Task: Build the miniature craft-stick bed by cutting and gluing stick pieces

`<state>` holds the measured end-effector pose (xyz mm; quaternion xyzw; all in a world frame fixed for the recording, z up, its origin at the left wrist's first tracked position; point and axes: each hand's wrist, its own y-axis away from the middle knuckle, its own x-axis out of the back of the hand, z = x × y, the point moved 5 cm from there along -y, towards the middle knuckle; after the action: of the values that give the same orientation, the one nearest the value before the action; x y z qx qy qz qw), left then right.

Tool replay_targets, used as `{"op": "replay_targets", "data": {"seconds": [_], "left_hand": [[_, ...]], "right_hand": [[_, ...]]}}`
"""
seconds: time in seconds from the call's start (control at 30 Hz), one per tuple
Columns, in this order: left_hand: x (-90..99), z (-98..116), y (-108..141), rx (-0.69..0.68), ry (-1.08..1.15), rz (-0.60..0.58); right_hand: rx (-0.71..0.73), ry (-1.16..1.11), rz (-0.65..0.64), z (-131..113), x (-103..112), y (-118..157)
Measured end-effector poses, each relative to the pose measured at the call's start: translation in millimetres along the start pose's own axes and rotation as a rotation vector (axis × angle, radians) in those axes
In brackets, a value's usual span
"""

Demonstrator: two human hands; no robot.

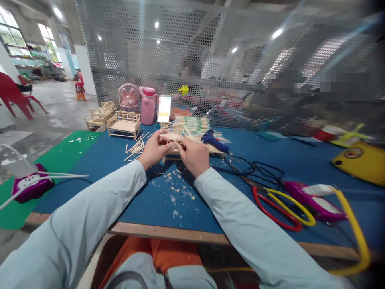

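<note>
Near the middle of the blue table [126,204], my left hand [154,148] and my right hand [194,154] meet at a small piece built of pale wooden sticks [171,137]. Fingers and thumbs of both hands are closed on its sides. Beneath and behind it stands a low wooden-stick frame [172,157], partly hidden by the hands. Loose wooden sticks [136,148] lie left of my left hand. Just past my right hand rests a blue glue gun [214,141], its dark cord running right. Small scraps litter the tabletop between my forearms.
Finished-looking miniature wooden benches [124,123] stand at the back left, near a pink flask [147,106] and a lit phone [164,108]. Scissors with red and yellow handles [279,206] and purple power strips [315,200] lie on the right. A perforated metal screen [126,48] rises behind.
</note>
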<state>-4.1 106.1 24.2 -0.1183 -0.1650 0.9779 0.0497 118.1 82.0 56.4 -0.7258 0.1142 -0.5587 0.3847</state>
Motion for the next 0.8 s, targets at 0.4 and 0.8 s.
{"op": "replay_targets", "data": {"seconds": [0.4, 0.8], "left_hand": [[-4.9, 2, 6, 0.020, -0.005, 0.140], [-4.3, -1, 7, -0.003, -0.040, 0.196]], "right_hand": [[-0.450, -0.747, -0.050, 16, -18, 12], [-0.721, -1.089, -0.029, 14, -37, 17]]}}
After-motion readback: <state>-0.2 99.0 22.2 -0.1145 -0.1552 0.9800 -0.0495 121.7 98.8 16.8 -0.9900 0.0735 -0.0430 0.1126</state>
